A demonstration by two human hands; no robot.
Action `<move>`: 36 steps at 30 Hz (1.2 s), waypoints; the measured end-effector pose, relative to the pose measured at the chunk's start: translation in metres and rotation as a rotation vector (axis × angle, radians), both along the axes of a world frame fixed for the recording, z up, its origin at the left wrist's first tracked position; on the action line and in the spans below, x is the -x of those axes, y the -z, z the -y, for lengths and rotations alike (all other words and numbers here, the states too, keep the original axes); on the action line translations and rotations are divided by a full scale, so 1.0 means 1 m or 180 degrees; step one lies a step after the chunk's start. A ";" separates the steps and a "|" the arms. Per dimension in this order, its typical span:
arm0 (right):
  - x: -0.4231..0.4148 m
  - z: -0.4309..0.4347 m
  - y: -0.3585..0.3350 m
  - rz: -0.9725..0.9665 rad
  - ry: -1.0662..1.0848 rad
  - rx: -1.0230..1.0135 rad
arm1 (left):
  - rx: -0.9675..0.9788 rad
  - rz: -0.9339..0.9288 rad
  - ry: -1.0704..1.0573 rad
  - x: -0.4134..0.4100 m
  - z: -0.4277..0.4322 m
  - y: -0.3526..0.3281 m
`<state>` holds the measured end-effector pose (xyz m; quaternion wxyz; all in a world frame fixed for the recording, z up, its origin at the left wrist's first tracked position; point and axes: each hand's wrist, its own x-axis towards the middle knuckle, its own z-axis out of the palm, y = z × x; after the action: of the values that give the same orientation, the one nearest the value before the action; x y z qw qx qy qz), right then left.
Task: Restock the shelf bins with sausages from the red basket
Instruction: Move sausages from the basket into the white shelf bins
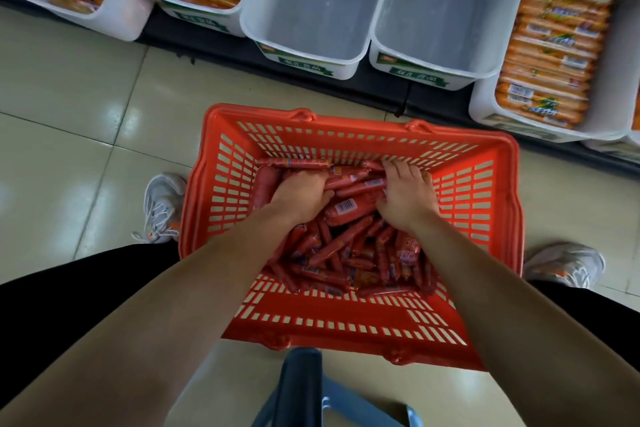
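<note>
One red basket (349, 322) sits on the tiled floor (69, 114), heaped with red-wrapped sausages (346, 253), too many to count, some showing barcode labels. Both hands are down in the heap: left hand (302, 196) curled around sausages, right hand (405, 199) clutching more. Beyond the basket, two bare white bins (311, 3) sit side by side; three stocked bins flank them.

Grey sneakers (162, 206) on tiled floor (69, 107)

Bare forearms with no sleeves lead to the left hand (300, 196) and right hand (405, 199). Black shorts (69, 291) and grey-white laced sneakers (162, 206) flank both hands.
</note>
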<state>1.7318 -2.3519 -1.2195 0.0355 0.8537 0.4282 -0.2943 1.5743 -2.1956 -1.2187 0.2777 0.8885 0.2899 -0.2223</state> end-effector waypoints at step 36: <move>0.070 0.020 -0.033 -0.1005 -0.0317 0.0157 | 0.0386 -0.0489 -0.0626 0.072 0.004 -0.044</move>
<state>1.6616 -2.3717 -1.1870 0.0033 0.7734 0.4629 -0.4330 1.5023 -2.2001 -1.1748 0.3284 0.8177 0.3821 -0.2785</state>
